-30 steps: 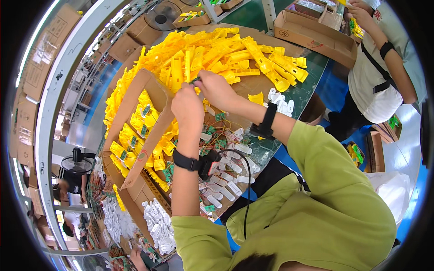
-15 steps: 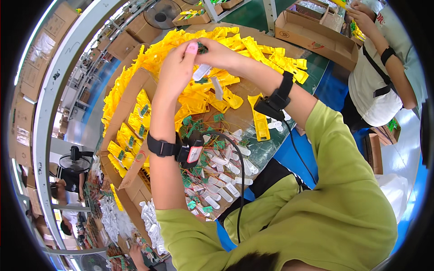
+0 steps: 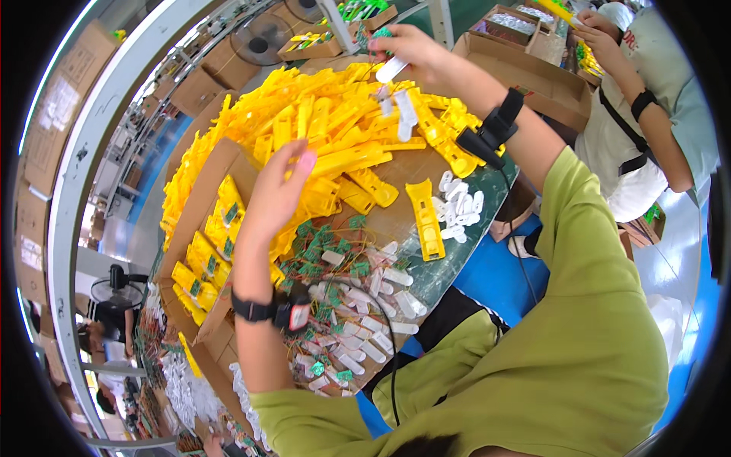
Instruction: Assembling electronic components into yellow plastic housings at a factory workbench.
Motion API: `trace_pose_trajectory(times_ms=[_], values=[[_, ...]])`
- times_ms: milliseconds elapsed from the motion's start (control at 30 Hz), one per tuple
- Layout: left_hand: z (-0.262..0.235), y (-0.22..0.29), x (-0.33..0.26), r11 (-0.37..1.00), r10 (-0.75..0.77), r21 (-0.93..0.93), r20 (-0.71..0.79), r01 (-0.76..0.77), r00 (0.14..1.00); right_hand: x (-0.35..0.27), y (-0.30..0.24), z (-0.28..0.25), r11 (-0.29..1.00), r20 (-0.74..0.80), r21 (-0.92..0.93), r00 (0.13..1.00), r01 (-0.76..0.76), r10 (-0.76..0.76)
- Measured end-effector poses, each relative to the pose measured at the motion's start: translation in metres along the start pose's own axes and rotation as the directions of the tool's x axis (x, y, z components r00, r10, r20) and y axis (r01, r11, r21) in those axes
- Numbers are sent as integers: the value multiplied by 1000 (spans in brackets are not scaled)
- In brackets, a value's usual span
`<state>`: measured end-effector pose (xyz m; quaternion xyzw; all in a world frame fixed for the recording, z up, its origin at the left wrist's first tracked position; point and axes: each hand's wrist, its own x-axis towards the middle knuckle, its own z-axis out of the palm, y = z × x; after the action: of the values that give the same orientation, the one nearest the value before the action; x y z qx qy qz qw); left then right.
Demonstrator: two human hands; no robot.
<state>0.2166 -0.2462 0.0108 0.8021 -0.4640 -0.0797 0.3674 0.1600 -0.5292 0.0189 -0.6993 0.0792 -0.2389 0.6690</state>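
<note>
My right hand (image 3: 417,55) is raised beyond the far side of the yellow pile, its fingers pinched on a small green circuit board (image 3: 383,33). By the board hangs a white oblong piece (image 3: 392,70), with another white piece (image 3: 406,114) lower down; how they are joined is hard to see. My left hand (image 3: 278,190) hovers over the near left of the heaped yellow plastic housings (image 3: 327,114), fingers apart and nothing visible in them. Below it, green boards with thin wires (image 3: 311,255) and white oblong pieces (image 3: 373,350) cover the table.
One yellow housing (image 3: 425,221) lies apart, beside small white parts (image 3: 461,206) at the table's right edge. A carton (image 3: 209,206) on the left holds housings fitted with boards. Another carton (image 3: 525,76) stands far right, near a co-worker (image 3: 632,145). Black cables run from my wrist bands.
My hands were together above the pile and have parted. The right one went up and to the right with the circuit board; the left came down and to the left, its fingers apart.
</note>
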Motion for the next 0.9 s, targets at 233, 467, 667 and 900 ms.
trace_pose_trajectory(times_ms=[233,467,667,900], values=[[-5,7,-53,989,-101,-80,211,121,972,35,54,-136,787,-204,-616,969,-16,-140],[-9,6,-91,977,-212,34,276,210,938,13,113,-187,521,-245,-846,951,-115,-188],[-8,-24,-125,951,-306,141,269,277,913,-2,151,-179,-76,-50,-995,971,-69,-232],[34,-56,-131,931,-191,352,228,102,955,-44,95,-88,219,129,-954,940,204,-315]])
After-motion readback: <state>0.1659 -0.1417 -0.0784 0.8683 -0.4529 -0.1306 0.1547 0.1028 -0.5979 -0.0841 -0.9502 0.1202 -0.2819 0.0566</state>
